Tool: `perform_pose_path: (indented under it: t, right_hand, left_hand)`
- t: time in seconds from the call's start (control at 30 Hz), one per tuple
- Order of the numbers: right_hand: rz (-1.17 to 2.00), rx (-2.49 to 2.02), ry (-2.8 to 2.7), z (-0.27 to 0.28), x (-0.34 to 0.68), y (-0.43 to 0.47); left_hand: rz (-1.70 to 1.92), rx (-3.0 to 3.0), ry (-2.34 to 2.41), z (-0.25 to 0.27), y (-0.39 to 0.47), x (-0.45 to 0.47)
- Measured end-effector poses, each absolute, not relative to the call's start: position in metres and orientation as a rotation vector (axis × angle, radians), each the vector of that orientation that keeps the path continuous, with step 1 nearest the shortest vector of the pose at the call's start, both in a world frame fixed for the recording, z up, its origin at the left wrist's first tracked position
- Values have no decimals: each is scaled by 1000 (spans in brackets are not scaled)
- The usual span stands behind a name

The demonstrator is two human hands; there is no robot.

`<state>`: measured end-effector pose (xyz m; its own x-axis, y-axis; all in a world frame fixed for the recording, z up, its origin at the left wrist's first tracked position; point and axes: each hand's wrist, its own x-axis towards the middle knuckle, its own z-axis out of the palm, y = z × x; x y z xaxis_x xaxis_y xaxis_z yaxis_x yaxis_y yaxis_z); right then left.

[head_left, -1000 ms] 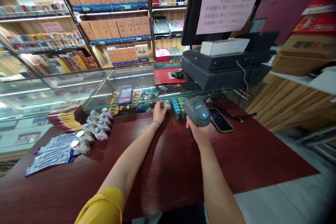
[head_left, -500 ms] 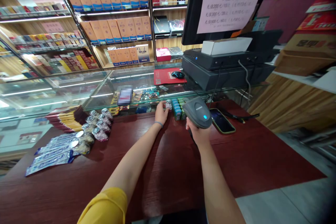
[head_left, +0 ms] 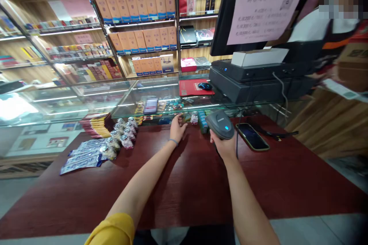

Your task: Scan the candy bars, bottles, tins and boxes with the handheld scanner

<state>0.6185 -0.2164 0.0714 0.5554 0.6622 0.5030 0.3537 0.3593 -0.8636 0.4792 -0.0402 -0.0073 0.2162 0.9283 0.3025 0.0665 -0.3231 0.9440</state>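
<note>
My right hand [head_left: 223, 145] grips the handle of a dark grey barcode scanner [head_left: 220, 124] with a lit blue light, held above the table. My left hand [head_left: 178, 129] has its fingers apart and holds nothing. Just to its right stands a small jar with a silvery lid [head_left: 194, 118], apart from the fingers. A row of small green-blue packs [head_left: 202, 121] sits between that jar and the scanner, partly covered by it. On the left are several round-lidded jars [head_left: 126, 141], flat blue-and-white sachets [head_left: 82, 160] and a row of maroon-and-yellow packs [head_left: 97, 125].
A phone [head_left: 253, 136] lies right of the scanner on the red-brown table [head_left: 186, 183]. Behind stand a glass counter [head_left: 129, 103], a mouse [head_left: 205, 86] on a red mat and a monitor [head_left: 222, 23] with a pink sheet. Another person [head_left: 312, 26] is at the back right.
My left hand has let go of the small jar and moved off to its left. The scanner stays in my right hand. The view has shifted, and a person now shows at the right.
</note>
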Motion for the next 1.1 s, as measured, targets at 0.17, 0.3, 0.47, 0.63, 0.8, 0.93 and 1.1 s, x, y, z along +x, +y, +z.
perform_pose_path:
  t: [0.17, 0.3, 0.47, 0.63, 0.8, 0.93, 1.1]
  right_hand:
    - [192, -1293, -1079, 60, 610, -212]
    - [182, -1344, -1203, 46, 602, -207]
    - [237, -1355, -1317, 19, 583, -200]
    - [201, -1349, -1534, 2, 562, -200]
    - [81, -1234, -1812, 13, 548, -209]
    - [-40, -1138, -1905, 24, 543, -213]
    - [-7, -1126, -1939, 28, 541, -213]
  left_hand:
    - [1391, 1537, 923, 9, -69, 411]
    - [1554, 1566, 996, 22, -91, 350]
    - [1728, 1628, 1133, 30, -105, 281]
    - [1970, 1677, 1306, 16, -104, 234]
    - [1918, 1915, 1507, 5, -101, 217]
    - [1731, 2041, 1554, 3, -100, 220]
    - [1552, 2036, 1627, -6, -98, 226]
